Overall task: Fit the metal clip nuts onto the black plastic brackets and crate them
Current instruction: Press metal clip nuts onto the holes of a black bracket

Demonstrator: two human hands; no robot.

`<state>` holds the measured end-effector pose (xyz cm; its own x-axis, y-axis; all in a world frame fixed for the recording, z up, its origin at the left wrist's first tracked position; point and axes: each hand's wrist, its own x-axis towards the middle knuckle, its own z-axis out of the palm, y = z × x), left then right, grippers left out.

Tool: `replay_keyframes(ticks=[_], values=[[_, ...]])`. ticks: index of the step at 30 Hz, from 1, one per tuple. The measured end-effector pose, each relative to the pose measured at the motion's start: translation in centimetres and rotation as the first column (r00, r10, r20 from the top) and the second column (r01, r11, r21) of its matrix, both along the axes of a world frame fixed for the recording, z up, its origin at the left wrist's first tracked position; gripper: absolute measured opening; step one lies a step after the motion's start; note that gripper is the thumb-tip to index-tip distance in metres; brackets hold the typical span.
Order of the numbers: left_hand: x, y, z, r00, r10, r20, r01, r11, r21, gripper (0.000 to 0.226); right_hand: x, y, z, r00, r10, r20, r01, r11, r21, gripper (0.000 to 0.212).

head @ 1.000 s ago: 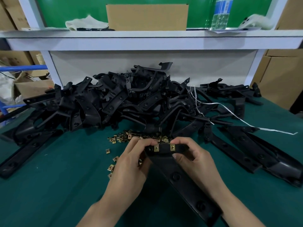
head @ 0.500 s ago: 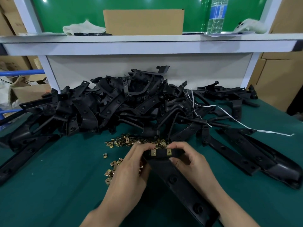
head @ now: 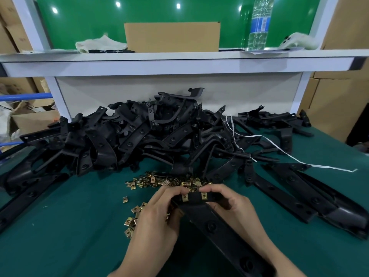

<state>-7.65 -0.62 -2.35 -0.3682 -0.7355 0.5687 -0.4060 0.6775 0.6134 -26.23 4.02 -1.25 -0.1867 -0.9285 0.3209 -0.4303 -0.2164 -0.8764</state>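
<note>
Green tabletop [head: 60,226] — left hand [head: 155,216], right hand [head: 235,208] grip bracket [head: 229,242], end cropped.

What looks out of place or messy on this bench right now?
A white strap trails loose across the bracket pile onto the green mat. Several clip nuts lie scattered beside the left hand, apart from their main heap. That hand and the right hand grip one bracket; nothing looks damaged.

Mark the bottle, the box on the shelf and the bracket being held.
bottle [head: 259,27], head view, on its blue label.
box [head: 171,38], head view, middle of its front face.
bracket [head: 221,238], head view, on its long flat arm.
</note>
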Motion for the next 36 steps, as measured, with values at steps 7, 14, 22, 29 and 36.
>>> replay_keyframes(ticks=[7, 14, 22, 29, 36], values=[[-0.1, 0.0, 0.0, 0.999, 0.032, 0.012, -0.032, 0.999, 0.019, 0.057, -0.2, -0.1, -0.1, 1.000, 0.000, 0.011, 0.000, 1.000, 0.008, 0.039], [-0.3, -0.6, -0.1, 1.000, 0.006, 0.014, -0.008, 0.991, 0.135, 0.064, 0.0, -0.9, -1.0, 0.999, -0.033, -0.022, 0.032, 0.997, -0.072, 0.048], [-0.1, -0.3, -0.1, 0.999, 0.015, 0.040, -0.020, 0.994, 0.104, 0.056, 0.1, -0.5, -0.7, 0.997, -0.048, -0.061, 0.044, 0.997, -0.056, 0.037], [-0.2, -0.1, 0.1, 0.995, 0.062, 0.082, -0.074, 0.986, 0.147, 0.049, 0.2, -0.3, -0.6, 0.995, -0.045, -0.092, 0.042, 0.998, -0.036, 0.043], [-0.4, 0.4, 0.8, 0.994, 0.070, 0.080, -0.086, 0.973, 0.213, 0.050, -0.2, 0.2, -0.4, 0.999, -0.040, -0.019, 0.040, 0.999, -0.009, 0.041]])
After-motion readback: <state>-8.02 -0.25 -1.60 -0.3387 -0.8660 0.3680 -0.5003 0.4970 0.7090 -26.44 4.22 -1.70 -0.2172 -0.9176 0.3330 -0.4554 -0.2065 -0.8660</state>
